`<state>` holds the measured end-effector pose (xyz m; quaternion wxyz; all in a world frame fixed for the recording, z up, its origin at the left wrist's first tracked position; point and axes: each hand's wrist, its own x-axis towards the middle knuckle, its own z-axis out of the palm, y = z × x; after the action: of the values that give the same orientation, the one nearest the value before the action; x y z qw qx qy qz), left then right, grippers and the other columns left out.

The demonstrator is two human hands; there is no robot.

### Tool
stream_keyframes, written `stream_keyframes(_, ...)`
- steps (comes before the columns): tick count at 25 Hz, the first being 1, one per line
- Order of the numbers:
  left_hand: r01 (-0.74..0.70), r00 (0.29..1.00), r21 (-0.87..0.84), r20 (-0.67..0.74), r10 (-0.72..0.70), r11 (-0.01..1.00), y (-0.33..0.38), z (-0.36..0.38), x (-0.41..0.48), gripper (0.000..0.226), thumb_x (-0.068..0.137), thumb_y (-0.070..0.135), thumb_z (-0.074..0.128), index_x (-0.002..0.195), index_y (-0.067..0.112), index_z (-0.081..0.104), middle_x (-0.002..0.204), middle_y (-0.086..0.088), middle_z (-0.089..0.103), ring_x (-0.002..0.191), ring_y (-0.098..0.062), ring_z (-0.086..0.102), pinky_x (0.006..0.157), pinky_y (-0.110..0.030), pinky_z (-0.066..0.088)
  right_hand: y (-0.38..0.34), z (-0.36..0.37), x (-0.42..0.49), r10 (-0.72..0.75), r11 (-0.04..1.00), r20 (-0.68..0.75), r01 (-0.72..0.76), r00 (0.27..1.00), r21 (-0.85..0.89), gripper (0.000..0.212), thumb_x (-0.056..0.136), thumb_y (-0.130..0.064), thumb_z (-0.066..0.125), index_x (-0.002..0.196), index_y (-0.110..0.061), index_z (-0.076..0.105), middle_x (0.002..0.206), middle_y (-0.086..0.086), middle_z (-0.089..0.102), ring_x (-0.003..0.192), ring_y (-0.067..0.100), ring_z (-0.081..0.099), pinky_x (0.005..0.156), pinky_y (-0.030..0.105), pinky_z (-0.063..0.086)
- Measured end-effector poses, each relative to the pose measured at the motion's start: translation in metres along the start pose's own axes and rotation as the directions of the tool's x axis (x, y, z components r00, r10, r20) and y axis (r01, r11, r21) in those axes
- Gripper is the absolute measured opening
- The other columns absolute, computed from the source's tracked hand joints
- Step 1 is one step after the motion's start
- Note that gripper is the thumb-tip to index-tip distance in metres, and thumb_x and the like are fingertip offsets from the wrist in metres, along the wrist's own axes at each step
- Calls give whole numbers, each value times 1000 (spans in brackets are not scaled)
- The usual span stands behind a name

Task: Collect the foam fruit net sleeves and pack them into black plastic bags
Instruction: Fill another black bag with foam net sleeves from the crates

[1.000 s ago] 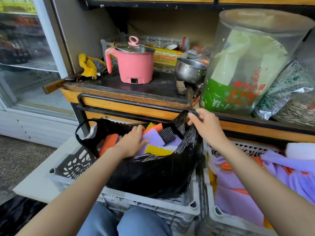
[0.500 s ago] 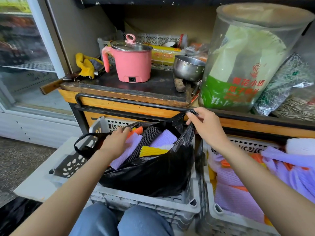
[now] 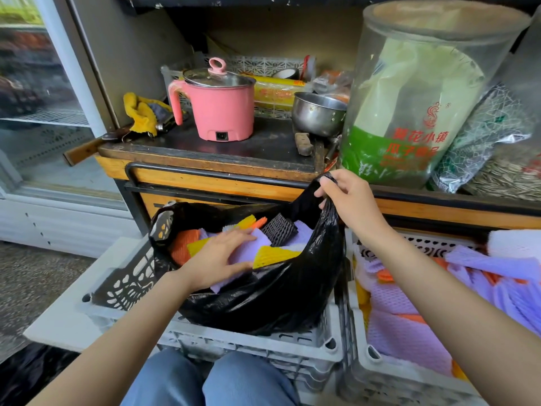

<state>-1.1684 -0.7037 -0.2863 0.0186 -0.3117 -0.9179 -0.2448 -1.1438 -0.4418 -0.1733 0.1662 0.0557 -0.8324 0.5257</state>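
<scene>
Facing the counter [image 3: 205,183], right hand [image 3: 351,200] pinches black bag [image 3: 263,297] in crate [image 3: 251,344]; flat left hand [image 3: 219,256] presses sleeves [image 3: 272,254].

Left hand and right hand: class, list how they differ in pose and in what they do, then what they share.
The left hand lies flat, fingers straight, on the purple sleeves; the right hand has curled fingers. The left hand is low, inside the black bag; the right hand is higher, pinching the bag's handle. Both work at the same bag.

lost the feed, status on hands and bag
Left hand pressing sleeves into black bag. Right hand pinching bag handle up. Nothing blocking.
</scene>
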Motion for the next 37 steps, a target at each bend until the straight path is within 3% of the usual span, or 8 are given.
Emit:
stream_keyframes(5,167,977,365,60,-202,916,-11,4,20,48,100,33,40,146,31,27,156,10,22,147,-18,5,117,-41,3,-8,1,-13,-29,998,78,24,997,58,14,96,-15,50,94,-6,60,79,-3,67,47,1,53,57,8,42)
stream_keyframes(9,302,942,287,54,-331,909,-3,6,28,47,101,27,42,146,26,30,153,0,32,144,-24,16,116,-41,17,-2,-5,-20,8,999,102,-12,995,36,12,96,-16,51,90,-16,61,80,-5,68,51,-3,56,61,11,43)
stream_keyframes(13,246,967,283,-2,-256,927,20,-15,30,45,95,30,53,138,25,41,139,-6,39,129,-29,36,104,-44,33,8,-23,-21,49,999,189,-43,981,-32,9,95,-19,53,102,-18,59,89,-8,68,67,3,63,69,18,45)
stream_keyframes(16,174,969,311,-225,-106,934,48,-34,35,44,91,20,59,133,17,46,129,-10,45,123,-32,40,101,-45,32,18,-37,-28,81,996,218,-72,973,-49,20,95,-20,53,115,-20,50,96,-6,66,70,0,62,65,16,50)
stream_keyframes(24,-196,819,74,-536,205,978,166,-30,62,24,93,15,43,112,7,56,105,-9,54,103,-23,48,91,-33,38,109,-113,-75,130,976,64,-117,989,-183,22,92,-15,57,112,-23,52,106,-1,63,90,10,61,80,21,47)
stream_keyframes(28,-351,888,24,-309,341,936,214,42,84,23,88,19,46,106,10,58,101,-7,55,98,-25,51,85,-39,41,169,-130,-111,258,896,145,-181,955,-406,27,86,-8,65,112,-12,60,112,6,64,103,13,59,80,12,39)
stream_keyframes(32,-198,974,-69,94,204,978,213,128,115,37,91,16,56,126,8,49,123,-12,50,119,-29,46,98,-39,37,205,-137,-149,368,783,273,-138,889,-606,48,82,-23,71,124,-6,57,124,5,59,116,17,54,93,16,33)
stream_keyframes(37,20,972,-88,236,2,996,207,176,148,63,87,20,63,140,5,33,141,-15,42,130,-29,41,104,-35,34,206,-143,-155,342,798,235,-150,910,-584,39,78,-23,73,114,-11,64,113,6,65,109,19,57,89,24,40)
